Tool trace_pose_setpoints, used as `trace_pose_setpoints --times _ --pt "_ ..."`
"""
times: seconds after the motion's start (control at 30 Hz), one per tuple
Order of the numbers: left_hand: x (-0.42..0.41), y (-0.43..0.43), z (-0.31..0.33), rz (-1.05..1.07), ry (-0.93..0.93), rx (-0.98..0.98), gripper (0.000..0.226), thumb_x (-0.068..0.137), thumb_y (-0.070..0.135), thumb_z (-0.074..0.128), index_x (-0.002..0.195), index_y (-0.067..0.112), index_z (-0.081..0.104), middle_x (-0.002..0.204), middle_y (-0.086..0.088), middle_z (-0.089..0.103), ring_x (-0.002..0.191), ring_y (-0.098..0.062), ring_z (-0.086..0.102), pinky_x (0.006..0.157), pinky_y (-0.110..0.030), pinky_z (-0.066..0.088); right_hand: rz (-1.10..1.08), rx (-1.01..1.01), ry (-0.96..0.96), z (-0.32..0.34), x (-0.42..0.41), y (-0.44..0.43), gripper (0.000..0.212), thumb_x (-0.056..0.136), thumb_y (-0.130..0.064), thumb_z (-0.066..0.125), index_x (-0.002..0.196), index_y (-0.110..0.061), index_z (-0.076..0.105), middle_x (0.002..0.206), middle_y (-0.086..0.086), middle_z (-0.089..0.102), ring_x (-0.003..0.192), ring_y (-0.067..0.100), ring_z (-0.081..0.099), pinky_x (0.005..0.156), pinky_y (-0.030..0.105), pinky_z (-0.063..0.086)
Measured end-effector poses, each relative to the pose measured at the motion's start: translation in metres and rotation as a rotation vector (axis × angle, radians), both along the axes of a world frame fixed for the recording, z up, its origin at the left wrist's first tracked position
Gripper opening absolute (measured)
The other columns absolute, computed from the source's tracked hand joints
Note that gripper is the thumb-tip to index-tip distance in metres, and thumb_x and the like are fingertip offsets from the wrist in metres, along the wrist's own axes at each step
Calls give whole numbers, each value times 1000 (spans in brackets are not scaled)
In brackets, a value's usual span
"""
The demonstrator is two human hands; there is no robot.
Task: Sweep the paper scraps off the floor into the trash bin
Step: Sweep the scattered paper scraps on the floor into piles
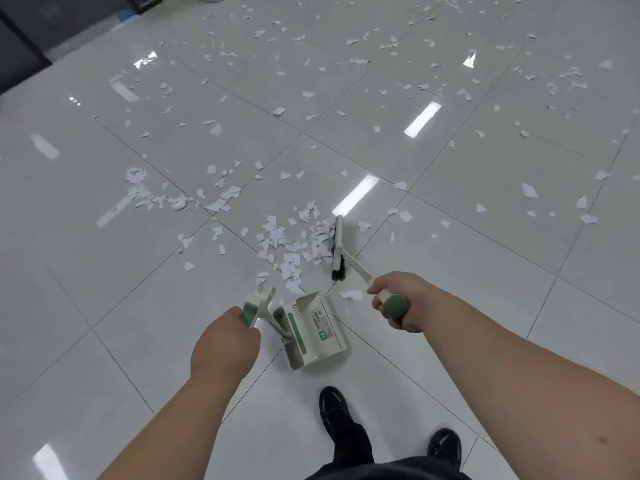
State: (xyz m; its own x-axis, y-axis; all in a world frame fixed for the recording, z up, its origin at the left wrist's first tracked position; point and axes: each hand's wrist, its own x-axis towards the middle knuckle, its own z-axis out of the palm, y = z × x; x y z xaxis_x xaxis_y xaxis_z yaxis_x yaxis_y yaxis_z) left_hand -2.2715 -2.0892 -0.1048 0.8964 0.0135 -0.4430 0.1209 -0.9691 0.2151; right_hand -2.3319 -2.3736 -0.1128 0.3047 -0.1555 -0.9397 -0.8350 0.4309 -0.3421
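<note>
Glossy white floor (104, 306) tiles with thin dark joints fill your view, mirroring strips of ceiling light. Dark furniture (20, 46) stands at the far left corner.

Paper scraps (294, 244) lie across nearly the whole floor. They are thin and scattered far ahead and to your right, and thicker in 1 loose pile just in front of you. A 2nd, smaller cluster (152, 199) lies further to the left.

Your right hand (398, 299) is wrapped around the green grip of the broom (337, 244). Its pale shaft slants forward and left to the head. The head sits at the right edge of the pile, with its dark bristles down among the scraps.

Your left hand (221, 344) is closed around the green-topped handle of the dustpan (311, 330). The pan is low, just ahead of your feet, between your 2 hands. Its open end points toward the pile, and its ribbed, labelled back is turned up to you. Whether it rests on the tiles cannot be told. 1 single scrap (351, 294) lies between the pan and your right hand.

Your 2 black shoes (334, 407) stand at the bottom, the left one further forward.
</note>
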Motion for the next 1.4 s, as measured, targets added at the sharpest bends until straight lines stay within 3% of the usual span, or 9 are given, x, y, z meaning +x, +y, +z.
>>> trace_pose_setpoints --times 0.2,0.4,0.67,0.8,0.93,1.17,1.4 --pt "10 36 1 42 -6 -12 9 88 13 48 79 15 49 73 -3 60 62 -23 52 54 -28 36 25 -72 2 17 1 18 18 82 -9 68 99 -11 64 61 8 62 40 16 50 44 22 35" --pt "12 60 5 71 -4 -8 11 88 12 47 78 17 46 74 -2 59 64 -23 52 53 -28 34 51 -208 98 25 -19 38 17 83 -6 67 98 -12 63 77 10 65 53 21 58 51 22 40" --pt "7 96 7 160 -15 -1 8 86 12 46 80 16 49 75 -1 60 63 -21 54 55 -27 37 -29 -49 251 16 -1 110 18 79 -5 66 97 -12 64 79 8 65 74 25 63 52 24 47" --pt "-1 120 6 229 -11 6 8 86 13 47 82 17 52 75 -1 62 65 -22 57 56 -27 39 -25 50 175 28 21 155 9 83 -4 64 85 -12 59 72 8 63 64 21 60 50 25 46" --pt "-10 144 7 308 4 5 7 86 15 48 82 17 53 75 -1 63 67 -21 58 57 -28 40 -103 181 117 28 57 176 12 80 -8 68 88 -15 61 67 7 62 39 18 54 39 17 42" --pt "-23 169 5 447 3 -9 7 84 14 49 81 15 55 72 -3 64 61 -21 58 57 -28 41 -187 322 -30 6 110 173 11 82 -11 66 80 -12 56 57 1 57 37 12 50 36 15 39" --pt "-18 180 5 464 -8 -3 8 86 14 48 81 17 53 74 -2 63 66 -20 59 55 -28 40 -7 198 -34 16 98 162 15 83 -11 65 94 -14 55 61 2 57 38 13 48 35 18 36"
